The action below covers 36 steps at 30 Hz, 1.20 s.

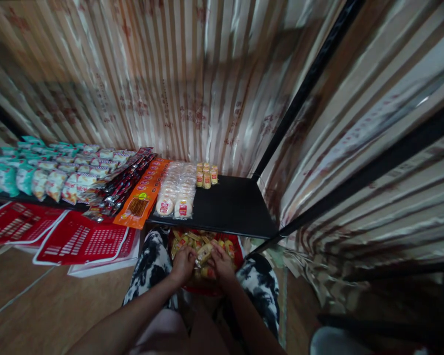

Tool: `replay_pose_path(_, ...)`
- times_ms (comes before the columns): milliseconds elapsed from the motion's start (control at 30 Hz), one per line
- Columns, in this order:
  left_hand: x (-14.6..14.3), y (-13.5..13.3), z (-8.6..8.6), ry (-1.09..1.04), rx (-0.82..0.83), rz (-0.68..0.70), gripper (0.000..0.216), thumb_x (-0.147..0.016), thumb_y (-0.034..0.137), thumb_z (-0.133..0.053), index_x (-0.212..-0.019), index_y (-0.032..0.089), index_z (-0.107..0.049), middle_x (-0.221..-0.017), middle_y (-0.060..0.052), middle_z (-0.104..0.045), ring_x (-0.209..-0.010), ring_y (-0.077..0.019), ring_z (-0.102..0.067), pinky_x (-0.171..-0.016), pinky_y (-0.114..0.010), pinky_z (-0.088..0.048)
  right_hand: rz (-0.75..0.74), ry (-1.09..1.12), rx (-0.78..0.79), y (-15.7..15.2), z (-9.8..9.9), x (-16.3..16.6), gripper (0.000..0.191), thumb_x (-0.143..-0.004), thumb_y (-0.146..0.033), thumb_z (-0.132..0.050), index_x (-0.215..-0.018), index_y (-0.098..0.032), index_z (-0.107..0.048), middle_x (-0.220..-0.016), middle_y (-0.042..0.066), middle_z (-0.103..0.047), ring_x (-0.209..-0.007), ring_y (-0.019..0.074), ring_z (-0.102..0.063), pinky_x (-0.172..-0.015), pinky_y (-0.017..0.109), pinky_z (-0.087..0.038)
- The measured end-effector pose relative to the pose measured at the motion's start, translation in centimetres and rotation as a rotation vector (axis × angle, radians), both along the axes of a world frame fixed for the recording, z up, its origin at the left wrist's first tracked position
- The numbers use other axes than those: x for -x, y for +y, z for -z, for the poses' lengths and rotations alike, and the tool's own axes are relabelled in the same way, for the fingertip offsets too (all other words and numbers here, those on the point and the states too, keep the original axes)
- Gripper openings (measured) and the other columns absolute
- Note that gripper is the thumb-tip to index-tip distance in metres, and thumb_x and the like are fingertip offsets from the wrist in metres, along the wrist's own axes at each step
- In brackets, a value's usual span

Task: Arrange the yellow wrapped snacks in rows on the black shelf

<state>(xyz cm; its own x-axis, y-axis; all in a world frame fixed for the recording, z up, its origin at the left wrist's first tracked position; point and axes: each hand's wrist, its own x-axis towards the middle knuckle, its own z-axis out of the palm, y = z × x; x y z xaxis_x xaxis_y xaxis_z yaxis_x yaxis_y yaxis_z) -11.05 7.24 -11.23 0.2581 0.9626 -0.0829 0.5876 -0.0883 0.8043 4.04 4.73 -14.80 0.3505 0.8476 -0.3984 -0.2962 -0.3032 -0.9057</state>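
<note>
Between my legs sits a red basket (240, 254) full of small yellow-wrapped snack packets (229, 248). Above it, one yellow snack packet (204, 253) is pinched at its two ends. My left hand (185, 262) has closed fingers on the packet's left end, while my right hand (222, 260) grips the right end. Ahead of the hands is a black shelf (233, 204), where a small group of similar yellow packets (207, 175) stands at the back. Left of that group lie rows of round white packaged crackers (177, 190).
Farther left on the shelf are an orange snack bag (142, 197), dark shiny packets (124, 182), and white and teal packets (55, 172). Red baskets (83, 241) stand below. Black shelf posts (299, 103) slant up on the right, before a striped curtain (192, 84).
</note>
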Motion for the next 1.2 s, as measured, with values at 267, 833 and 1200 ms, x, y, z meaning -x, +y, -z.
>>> replay_pose_path(267, -0.8, 1.1, -2.4, -0.179, -0.131, 0.127, 0.023, -0.073, 0.005, -0.043, -0.078, 0.018, -0.061, -0.084, -0.003, -0.06, -0.087, -0.0155, -0.056, -0.083, -0.029, -0.044, 0.157, 0.084, 0.004, -0.7, -2.4, -1.5, 0.039, -0.055, -0.04, -0.071, -0.085, -0.019, -0.06, -0.077, -0.001, -0.065, -0.062, 0.0114, -0.06, -0.055, 0.021, -0.047)
replay_pose_path(833, -2.4, 3.7, -5.1, -0.316, 0.144, -0.011, 0.008, -0.076, 0.015, -0.047, -0.078, 0.017, -0.055, -0.07, 0.003, -0.058, -0.066, -0.0093, -0.055, -0.062, -0.02, -0.044, -0.046, -0.048, 0.241, -0.3, -6.8, -3.1, 0.041, -0.069, -0.056, -0.064, -0.087, -0.018, -0.062, -0.063, 0.0, -0.064, -0.052, 0.0115, -0.061, -0.046, 0.02, -0.045)
replay_pose_path(1200, -3.6, 4.5, -4.2, -0.835, 0.599, -0.36, 0.016, -0.071, 0.017, -0.067, -0.077, 0.015, -0.053, -0.063, 0.001, -0.063, -0.056, -0.0083, -0.062, -0.062, -0.021, -0.051, 0.082, 0.195, -0.052, 0.8, -6.8, -2.1, 0.056, -0.049, -0.044, -0.082, -0.095, -0.022, -0.06, -0.08, 0.0, -0.069, -0.069, 0.0131, -0.066, -0.066, 0.023, -0.051)
